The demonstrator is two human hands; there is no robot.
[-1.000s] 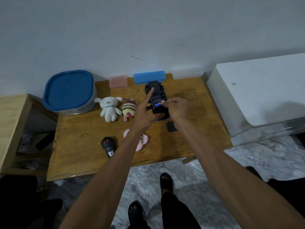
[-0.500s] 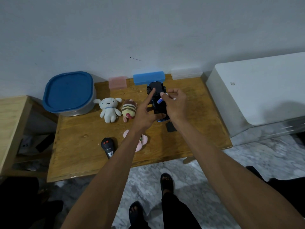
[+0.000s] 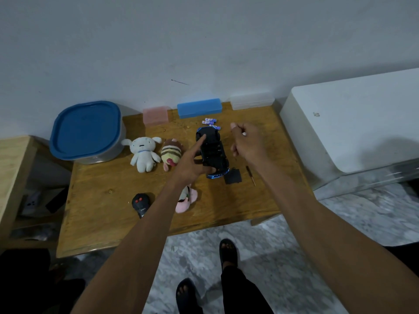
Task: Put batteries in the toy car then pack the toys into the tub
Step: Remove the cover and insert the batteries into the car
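The black toy car (image 3: 213, 152) lies upside down on the wooden table (image 3: 108, 214), its blue body edge showing at the near end. My left hand (image 3: 192, 164) grips its left side, thumb under the near end and index finger stretched along the underside. My right hand (image 3: 247, 141) hovers to the right of the car with fingers curled; a small white tip of a battery (image 3: 243, 133) shows between them. Loose batteries (image 3: 209, 121) lie just behind the car. The tub (image 3: 86, 130) with its blue lid on stands at the back left.
A white plush (image 3: 144, 152), a striped plush (image 3: 171, 152), a pink plush (image 3: 188, 198) and a black remote (image 3: 140, 203) lie left of the car. The black battery cover (image 3: 232, 176) and a screwdriver (image 3: 250, 174) lie to its right. Small boxes (image 3: 199, 108) line the wall. A white appliance (image 3: 351, 123) stands right.
My right hand has lifted off the car's underside and moved right, still pinching the battery. My left hand keeps its hold on the car.
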